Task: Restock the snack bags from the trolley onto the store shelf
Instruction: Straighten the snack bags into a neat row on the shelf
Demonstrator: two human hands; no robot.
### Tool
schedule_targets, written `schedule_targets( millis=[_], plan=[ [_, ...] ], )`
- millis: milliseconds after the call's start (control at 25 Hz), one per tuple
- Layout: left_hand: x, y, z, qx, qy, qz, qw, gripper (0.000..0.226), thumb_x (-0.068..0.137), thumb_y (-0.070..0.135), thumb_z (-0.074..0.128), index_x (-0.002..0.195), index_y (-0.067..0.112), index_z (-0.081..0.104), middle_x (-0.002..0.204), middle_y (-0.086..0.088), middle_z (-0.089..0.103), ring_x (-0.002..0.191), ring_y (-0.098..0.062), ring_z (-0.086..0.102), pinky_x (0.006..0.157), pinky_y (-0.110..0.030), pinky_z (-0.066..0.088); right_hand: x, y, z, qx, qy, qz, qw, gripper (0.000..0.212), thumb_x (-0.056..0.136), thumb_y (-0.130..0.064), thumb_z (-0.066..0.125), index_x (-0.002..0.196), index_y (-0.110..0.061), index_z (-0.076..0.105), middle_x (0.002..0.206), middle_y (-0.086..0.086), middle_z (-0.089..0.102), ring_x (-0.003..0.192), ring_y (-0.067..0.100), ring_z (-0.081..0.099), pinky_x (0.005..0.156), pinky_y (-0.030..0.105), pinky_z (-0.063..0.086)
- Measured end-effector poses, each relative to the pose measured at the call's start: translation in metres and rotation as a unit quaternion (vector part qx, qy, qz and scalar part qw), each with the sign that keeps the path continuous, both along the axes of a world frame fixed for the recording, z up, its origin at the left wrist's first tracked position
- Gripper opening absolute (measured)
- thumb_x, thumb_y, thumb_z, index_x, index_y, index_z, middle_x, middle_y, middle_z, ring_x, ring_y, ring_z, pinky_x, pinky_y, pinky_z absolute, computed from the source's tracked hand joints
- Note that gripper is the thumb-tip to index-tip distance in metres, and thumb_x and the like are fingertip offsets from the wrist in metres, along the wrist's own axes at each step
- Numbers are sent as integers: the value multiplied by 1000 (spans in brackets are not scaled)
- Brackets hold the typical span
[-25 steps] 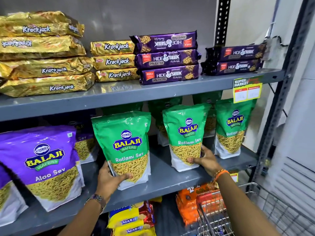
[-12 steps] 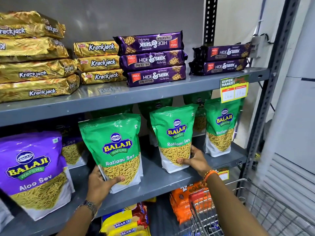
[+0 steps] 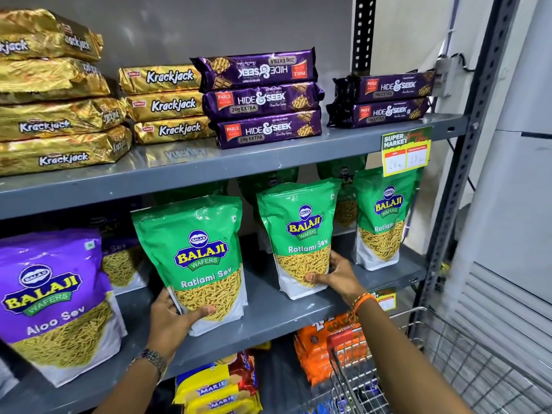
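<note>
Stock on grey painted steel shelving [image 3: 209, 168], two tiers in view.

Middle tier, front row: three glossy green stand-up pouches, Balaji Ratlami Sev, each with a clear lower window showing thin yellow strands and a white gusset base. All three stand upright, long axis vertical, printed faces outward. More green pouches stand behind them, partly hidden; their count cannot be told.

- Left green pouch [image 3: 198, 258]: near the shelf's front edge. Left hand [image 3: 173, 319] grasps its lower left corner, thumb across the window, fingers behind. A metal watch [image 3: 150, 358] sits on that wrist.
- Middle green pouch [image 3: 298, 234]: leans slightly back. Right hand [image 3: 337, 274] grips its lower right edge, fingers curled onto the front. Orange thread bands [image 3: 363, 301] circle that wrist.
- Right green pouch [image 3: 385, 219]: untouched, well apart from both hands.

Same tier, left: purple Aloo Sev pouch [image 3: 56, 297], tilted.

Upper tier: gold foil Krackjack packs [image 3: 167, 104], lying flat in two stacks, four large and three small; purple Hide & Seek packs [image 3: 263, 100], stacked three and two, long axes horizontal. A price tag [image 3: 406, 150] hangs on the shelf lip.

Below right: wire trolley [image 3: 448, 369], chromed mesh.
</note>
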State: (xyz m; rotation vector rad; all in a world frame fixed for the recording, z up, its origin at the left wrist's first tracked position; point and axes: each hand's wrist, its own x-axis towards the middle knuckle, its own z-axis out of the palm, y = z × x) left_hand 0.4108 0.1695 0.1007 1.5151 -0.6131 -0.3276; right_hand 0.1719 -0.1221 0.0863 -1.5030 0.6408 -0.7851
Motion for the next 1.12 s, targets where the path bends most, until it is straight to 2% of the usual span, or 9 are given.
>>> schedule_targets(
  millis=[120, 240, 320, 440, 520, 640, 760, 880, 1120],
  plan=[
    [-5, 3, 10, 8, 1, -2, 1000, 72, 52, -12, 89, 109, 21, 59, 93, 14, 78, 90, -6, 75, 68, -18, 60, -4, 9, 11, -2, 20, -2, 1000, 80, 57, 6, 89, 128, -6, 54, 121, 10, 69, 115, 26, 66, 89, 27, 59],
    [-11, 17, 27, 10, -10, 10, 1000, 90, 54, -6, 92, 130, 17, 52, 120, 10, 67, 107, -2, 67, 94, -24, 53, -13, 27, 32, 12, -8, -40, 999, 93, 64, 2, 86, 143, -11, 39, 138, 2, 53, 122, 14, 54, 91, 20, 52],
    [-12, 38, 38, -11, -16, 58, 998, 93, 61, -4, 89, 142, 10, 46, 132, 2, 58, 120, -10, 57, 107, -29, 44, -16, 52, 45, 15, -33, -167, 985, 84, 73, -12, 84, 143, -17, 40, 145, 0, 46, 132, 13, 43, 106, 32, 43],
    [-6, 84, 45, -121, -3, 220, 968, 52, 79, -11, 74, 122, 12, 56, 111, -8, 66, 100, -7, 66, 94, -20, 53, 1, 133, 55, -27, -87, -273, 958, 49, 83, -16, 73, 128, -19, 53, 134, 7, 56, 120, 21, 54, 106, 42, 46],
    [10, 120, 45, -183, 11, 337, 924, 43, 86, -15, 61, 103, 24, 54, 93, -4, 63, 79, 5, 66, 81, -15, 54, 29, 203, 63, -45, -135, -205, 968, 30, 89, -8, 64, 117, -16, 59, 119, 9, 64, 106, 19, 61, 94, 31, 50],
    [37, 163, 43, -162, 70, 409, 895, 26, 91, -9, 55, 99, 15, 49, 81, -2, 53, 67, -3, 57, 70, -18, 48, 91, 287, 65, -86, -88, 4, 992, 24, 92, -2, 58, 108, -17, 68, 107, 4, 70, 98, 12, 67, 82, 17, 52],
    [54, 188, 36, -60, 118, 317, 939, 9, 93, 12, 57, 93, 7, 50, 68, -6, 44, 51, -9, 46, 58, -30, 33, 168, 327, 43, -51, -3, 163, 985, 42, 88, 4, 56, 127, -12, 58, 126, 5, 63, 119, 17, 61, 89, 10, 47],
    [85, 195, 8, -43, 158, 223, 961, 34, 87, 23, 52, 120, 13, 54, 88, -9, 57, 71, -14, 52, 65, -31, 40, 228, 331, 17, 2, 43, 171, 984, 66, 84, 13, 46, 146, -7, 38, 142, 5, 48, 137, 19, 43, 108, 22, 36],
    [102, 189, 5, -50, 136, 136, 980, 63, 85, -18, 27, 128, 18, 56, 79, 8, 73, 59, -3, 59, 50, -13, 44, 289, 314, -33, -7, 71, 202, 977, 74, 75, 4, 49, 141, -28, 40, 140, 3, 56, 128, 20, 54, 109, 37, 44]
  ],
)
